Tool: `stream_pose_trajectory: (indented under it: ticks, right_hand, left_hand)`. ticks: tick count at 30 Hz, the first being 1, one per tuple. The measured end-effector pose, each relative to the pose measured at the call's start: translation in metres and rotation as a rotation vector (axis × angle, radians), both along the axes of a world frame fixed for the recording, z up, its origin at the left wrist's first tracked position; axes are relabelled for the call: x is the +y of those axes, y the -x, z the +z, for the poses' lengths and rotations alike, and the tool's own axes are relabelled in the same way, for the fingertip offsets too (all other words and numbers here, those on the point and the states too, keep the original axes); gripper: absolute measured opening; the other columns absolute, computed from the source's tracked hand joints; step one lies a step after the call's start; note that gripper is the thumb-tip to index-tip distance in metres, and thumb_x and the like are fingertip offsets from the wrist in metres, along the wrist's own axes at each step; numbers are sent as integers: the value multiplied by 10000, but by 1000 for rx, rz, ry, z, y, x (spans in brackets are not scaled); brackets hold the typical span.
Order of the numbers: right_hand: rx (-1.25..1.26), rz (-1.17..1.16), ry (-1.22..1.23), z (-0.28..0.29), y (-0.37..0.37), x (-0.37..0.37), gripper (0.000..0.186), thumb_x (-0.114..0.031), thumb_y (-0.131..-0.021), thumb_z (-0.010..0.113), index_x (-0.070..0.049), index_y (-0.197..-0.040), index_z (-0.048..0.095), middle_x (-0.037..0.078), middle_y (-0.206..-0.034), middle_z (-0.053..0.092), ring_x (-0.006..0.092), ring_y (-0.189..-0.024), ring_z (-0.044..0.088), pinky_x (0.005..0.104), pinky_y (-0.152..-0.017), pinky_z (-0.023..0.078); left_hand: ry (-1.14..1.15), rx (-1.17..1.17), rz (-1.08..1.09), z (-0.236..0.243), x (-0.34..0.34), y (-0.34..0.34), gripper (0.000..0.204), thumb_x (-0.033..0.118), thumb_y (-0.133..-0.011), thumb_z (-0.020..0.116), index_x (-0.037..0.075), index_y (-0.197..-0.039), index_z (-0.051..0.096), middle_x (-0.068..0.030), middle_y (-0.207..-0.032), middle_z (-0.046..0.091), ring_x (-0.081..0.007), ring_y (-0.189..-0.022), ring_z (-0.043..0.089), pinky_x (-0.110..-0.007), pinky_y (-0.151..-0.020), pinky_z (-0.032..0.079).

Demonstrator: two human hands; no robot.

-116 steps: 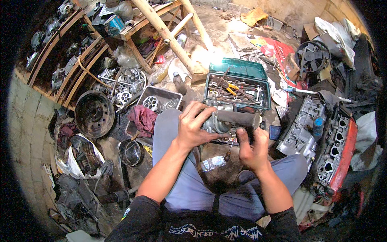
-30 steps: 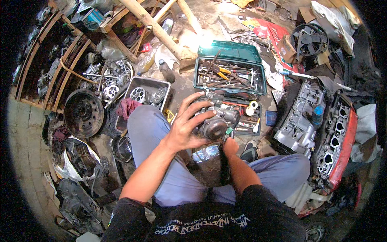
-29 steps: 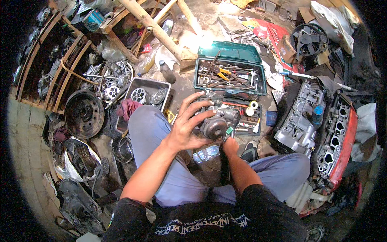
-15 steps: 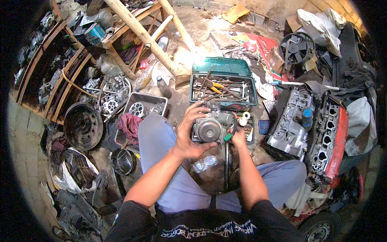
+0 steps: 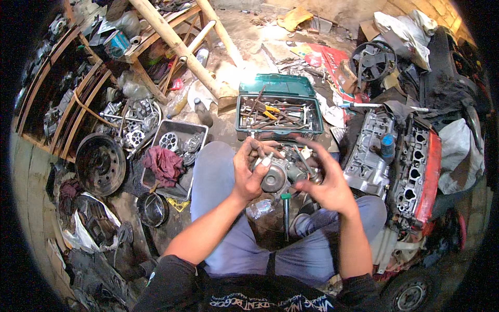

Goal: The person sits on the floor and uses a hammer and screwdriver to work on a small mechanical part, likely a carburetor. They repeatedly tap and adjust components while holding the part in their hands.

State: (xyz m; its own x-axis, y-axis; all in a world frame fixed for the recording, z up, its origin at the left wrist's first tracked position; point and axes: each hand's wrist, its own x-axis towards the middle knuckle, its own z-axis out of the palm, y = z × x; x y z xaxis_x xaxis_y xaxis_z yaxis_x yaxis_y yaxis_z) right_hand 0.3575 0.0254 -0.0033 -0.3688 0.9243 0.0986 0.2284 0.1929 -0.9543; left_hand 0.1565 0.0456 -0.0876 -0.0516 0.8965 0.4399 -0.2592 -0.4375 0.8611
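My left hand (image 5: 249, 171) grips a grey metal carburettor-like part (image 5: 275, 178) with a round cover, held above my lap. My right hand (image 5: 327, 182) is at the part's right side, fingers spread and arched over it, thumb tip at its body. A small green fitting (image 5: 285, 196) sits on top of a dark upright rod (image 5: 286, 223) just below the part; whether they join it I cannot tell. A clear plastic piece (image 5: 258, 210) lies between my legs. The open green toolbox (image 5: 280, 86) full of wrenches and pliers stands just beyond my hands.
A grey tray (image 5: 187, 127) with parts and a maroon rag (image 5: 161, 166), a steel wheel (image 5: 99, 161) and a wooden rack (image 5: 78, 119) are left. Timber poles (image 5: 187, 62) lean behind. Engine covers and heads (image 5: 371, 156), a fan (image 5: 371, 62) and a tyre (image 5: 400, 301) are right.
My right hand has risen from the rod below to the part's right side, fingers spreading. The part has turned and moved slightly. The view has shifted.
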Motion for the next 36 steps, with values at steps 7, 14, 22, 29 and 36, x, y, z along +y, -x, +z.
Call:
stream_pose_trajectory:
  ticks: [7,14,22,29,36]
  right_hand:
    - [-93,-273,-206,-26,20,-9,399,-115,-805,812,23,-1137,639,114,-1005,702,195,-947,657,332,-877,511]
    - [5,-571,-236,-53,12,12,284,-103,-842,781,5,-1061,635,122,-906,682,179,-847,627,332,-779,501]
    - [-52,-435,-355,-46,23,11,295,-63,-856,770,15,-1097,620,161,-918,700,207,-856,697,342,-764,535]
    - [335,-151,262,-13,1,-1,495,6,-904,655,45,-1365,480,138,-1168,651,191,-1055,652,323,-952,503]
    - [199,31,172,-6,-3,-16,597,-193,-943,617,23,-1478,462,141,-1030,709,132,-710,622,268,-617,524]
  left_hand:
    - [-79,-139,51,-2,8,-10,324,362,-962,468,38,-973,483,-187,-929,644,-332,-1047,639,-465,-1005,472]
    - [792,-498,-220,4,20,-38,543,520,-1052,441,53,-1310,540,-114,-1234,650,-228,-1148,636,-364,-972,498]
    - [712,-654,-421,-2,20,-41,627,563,-988,491,72,-1377,530,-142,-1247,663,-280,-1101,672,-461,-962,554]
    - [555,-665,-141,1,20,-24,621,469,-933,560,73,-1406,482,-137,-1246,632,-276,-1102,663,-446,-949,566]
    - [400,-608,-63,2,17,-4,555,295,-913,613,99,-1410,463,-109,-1264,558,-221,-1146,592,-362,-960,526]
